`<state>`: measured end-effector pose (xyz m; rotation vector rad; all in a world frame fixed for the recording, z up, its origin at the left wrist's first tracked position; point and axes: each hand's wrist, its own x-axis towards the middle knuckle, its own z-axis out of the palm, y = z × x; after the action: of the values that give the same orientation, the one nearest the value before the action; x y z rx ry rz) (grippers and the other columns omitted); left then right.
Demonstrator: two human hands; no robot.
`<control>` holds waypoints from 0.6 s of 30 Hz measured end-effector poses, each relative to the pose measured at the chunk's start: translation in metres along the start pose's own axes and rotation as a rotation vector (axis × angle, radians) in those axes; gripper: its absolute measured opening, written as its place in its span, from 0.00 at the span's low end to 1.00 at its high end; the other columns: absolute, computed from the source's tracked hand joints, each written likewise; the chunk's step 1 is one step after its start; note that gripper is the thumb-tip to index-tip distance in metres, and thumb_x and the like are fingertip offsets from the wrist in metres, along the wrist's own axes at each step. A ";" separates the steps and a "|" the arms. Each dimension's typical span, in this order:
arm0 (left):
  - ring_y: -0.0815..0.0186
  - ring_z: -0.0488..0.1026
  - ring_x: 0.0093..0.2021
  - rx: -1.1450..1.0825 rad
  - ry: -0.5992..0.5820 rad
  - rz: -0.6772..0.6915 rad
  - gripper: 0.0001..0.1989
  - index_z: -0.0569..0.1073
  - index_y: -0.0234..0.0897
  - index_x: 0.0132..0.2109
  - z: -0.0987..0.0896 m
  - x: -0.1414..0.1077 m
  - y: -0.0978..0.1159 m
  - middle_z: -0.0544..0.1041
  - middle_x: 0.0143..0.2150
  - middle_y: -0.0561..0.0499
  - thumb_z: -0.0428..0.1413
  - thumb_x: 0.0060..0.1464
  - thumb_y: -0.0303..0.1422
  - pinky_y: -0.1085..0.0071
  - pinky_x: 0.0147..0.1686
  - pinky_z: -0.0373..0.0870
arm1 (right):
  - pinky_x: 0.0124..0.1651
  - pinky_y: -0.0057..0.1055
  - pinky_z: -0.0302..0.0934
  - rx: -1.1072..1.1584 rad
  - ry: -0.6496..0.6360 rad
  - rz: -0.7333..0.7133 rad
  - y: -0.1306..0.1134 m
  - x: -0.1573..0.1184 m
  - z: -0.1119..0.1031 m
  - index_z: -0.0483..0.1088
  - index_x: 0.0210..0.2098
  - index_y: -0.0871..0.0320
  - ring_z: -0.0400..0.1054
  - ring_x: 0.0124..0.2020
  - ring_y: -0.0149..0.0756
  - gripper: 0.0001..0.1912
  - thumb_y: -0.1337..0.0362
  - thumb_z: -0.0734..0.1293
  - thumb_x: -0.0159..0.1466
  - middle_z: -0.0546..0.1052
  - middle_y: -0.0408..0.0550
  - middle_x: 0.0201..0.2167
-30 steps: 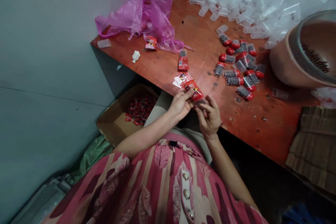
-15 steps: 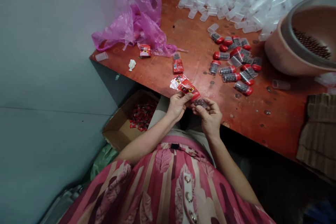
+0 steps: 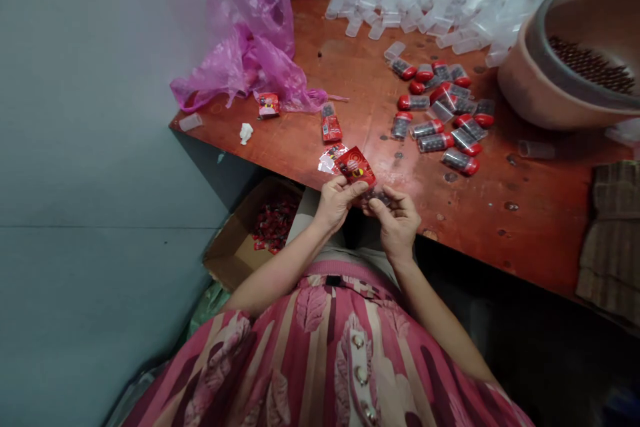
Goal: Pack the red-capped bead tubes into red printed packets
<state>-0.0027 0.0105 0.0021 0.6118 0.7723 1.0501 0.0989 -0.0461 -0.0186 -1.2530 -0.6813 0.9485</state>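
Right at the near edge of the table, the left hand has a red printed wrapper pinched between thumb and fingers. The right hand grips a clear tube of dark beads at the wrapper's lower end; from here I can't tell how far the tube reaches inside. Just beyond the wrapper, a few flat wrappers lie by the near edge, and past them a tube half in red wrapping. Further right, towards the table's middle, lies a loose cluster of red-capped tubes filled with dark beads. A heap of empty clear tubes spreads along the far edge, and a pinkish bowl with brown beads stands to its right. Near the left corner are a white scrap, a small red packet and a pink plastic bag. Below the near edge, a cardboard box holds red packets.
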 end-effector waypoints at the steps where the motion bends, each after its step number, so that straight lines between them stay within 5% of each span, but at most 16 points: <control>1: 0.72 0.70 0.24 -0.007 0.011 0.008 0.15 0.74 0.33 0.32 0.001 -0.001 -0.001 0.75 0.27 0.53 0.66 0.38 0.36 0.73 0.26 0.68 | 0.29 0.29 0.71 -0.052 0.030 -0.056 0.000 -0.002 0.001 0.69 0.40 0.56 0.73 0.23 0.30 0.17 0.62 0.73 0.52 0.77 0.40 0.27; 4: 0.73 0.69 0.22 -0.021 0.037 0.003 0.14 0.73 0.33 0.32 0.004 -0.003 -0.003 0.74 0.26 0.53 0.65 0.39 0.37 0.74 0.25 0.68 | 0.30 0.29 0.70 -0.148 0.064 -0.136 0.001 -0.005 0.004 0.69 0.41 0.57 0.73 0.24 0.31 0.18 0.63 0.73 0.52 0.77 0.40 0.26; 10: 0.74 0.67 0.20 0.014 0.074 -0.053 0.14 0.73 0.31 0.29 0.004 -0.003 -0.005 0.73 0.24 0.53 0.65 0.38 0.37 0.76 0.20 0.63 | 0.26 0.30 0.70 0.031 -0.025 0.072 0.006 0.000 0.002 0.66 0.38 0.57 0.73 0.21 0.32 0.16 0.59 0.72 0.53 0.76 0.38 0.23; 15: 0.73 0.68 0.23 0.024 0.101 -0.074 0.15 0.73 0.31 0.28 0.008 -0.003 0.001 0.74 0.24 0.52 0.67 0.35 0.36 0.75 0.25 0.66 | 0.34 0.31 0.71 -0.233 0.056 -0.116 0.009 -0.002 -0.002 0.68 0.38 0.57 0.74 0.27 0.32 0.18 0.59 0.73 0.50 0.78 0.43 0.31; 18: 0.74 0.67 0.21 0.046 0.118 -0.095 0.16 0.73 0.31 0.28 0.008 -0.004 0.001 0.74 0.24 0.52 0.67 0.34 0.38 0.75 0.22 0.64 | 0.29 0.29 0.70 -0.132 0.004 -0.043 0.008 0.000 -0.001 0.67 0.38 0.56 0.73 0.24 0.31 0.17 0.59 0.72 0.51 0.77 0.41 0.28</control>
<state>0.0020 0.0070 0.0090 0.5503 0.9219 0.9899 0.0981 -0.0464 -0.0268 -1.3502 -0.7752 0.8771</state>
